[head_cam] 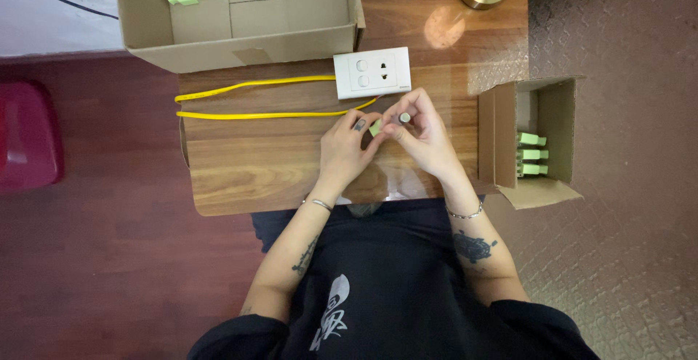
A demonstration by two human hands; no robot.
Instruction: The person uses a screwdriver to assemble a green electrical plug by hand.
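Near the tabletop's front edge, the left hand (pixel 345 145) pinches a small green connector (pixel 375 128) while the right hand (pixel 422 131) grips a screwdriver (pixel 404 118); keeping both hands close and steady seems wise, the yellow wire (pixel 247 116) slack.

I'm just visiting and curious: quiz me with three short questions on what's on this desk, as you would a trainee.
1. True or false: the white wall socket plate lies on the wooden table, above the hands.
2. What colour is the cable running left from the plate: A red, B yellow, C blue?
3. Which box holds a neat row of green plugs, the small box on the right or the large box at the top?

Key
1. True.
2. B, yellow.
3. The small box; the left hand and right hand pinch one green piece together.
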